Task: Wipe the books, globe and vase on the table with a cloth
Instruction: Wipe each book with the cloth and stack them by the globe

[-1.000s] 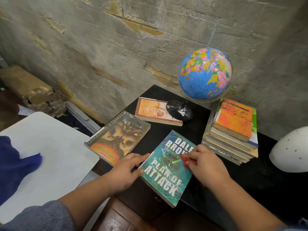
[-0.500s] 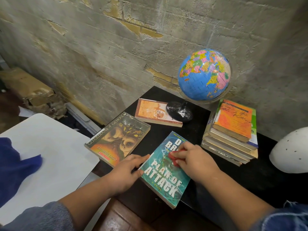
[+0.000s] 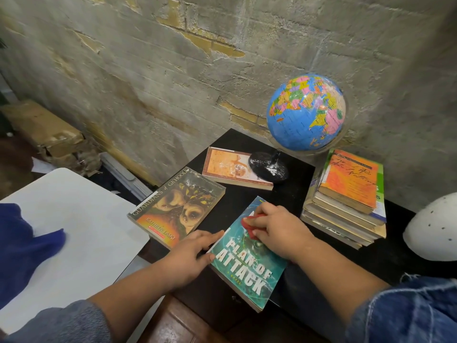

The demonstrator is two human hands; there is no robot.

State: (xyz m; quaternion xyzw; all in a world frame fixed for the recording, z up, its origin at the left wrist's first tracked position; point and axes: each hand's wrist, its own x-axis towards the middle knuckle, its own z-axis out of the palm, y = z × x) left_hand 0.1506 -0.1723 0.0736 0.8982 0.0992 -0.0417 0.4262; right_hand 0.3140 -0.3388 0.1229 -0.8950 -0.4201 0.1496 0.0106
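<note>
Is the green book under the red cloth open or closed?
Closed. The green book lies flat on the black table with its front cover and title facing up, no inside pages showing, under the red cloth.

The counter fills the middle and right of the frame, backed against the wall. At its near edge, lower centre, lies the Plan of Attack book. The cloth sits on the book's upper half under the right hand, and the left hand rests on its left edge. Just left lies the Guardians of Ga'Hoole book, and behind both a thin book. The globe stands at the back, its base overlapping the thin book's right end. Right of the globe is the stack of books, and at the right frame edge a domed object. A board fills the lower left.
</note>
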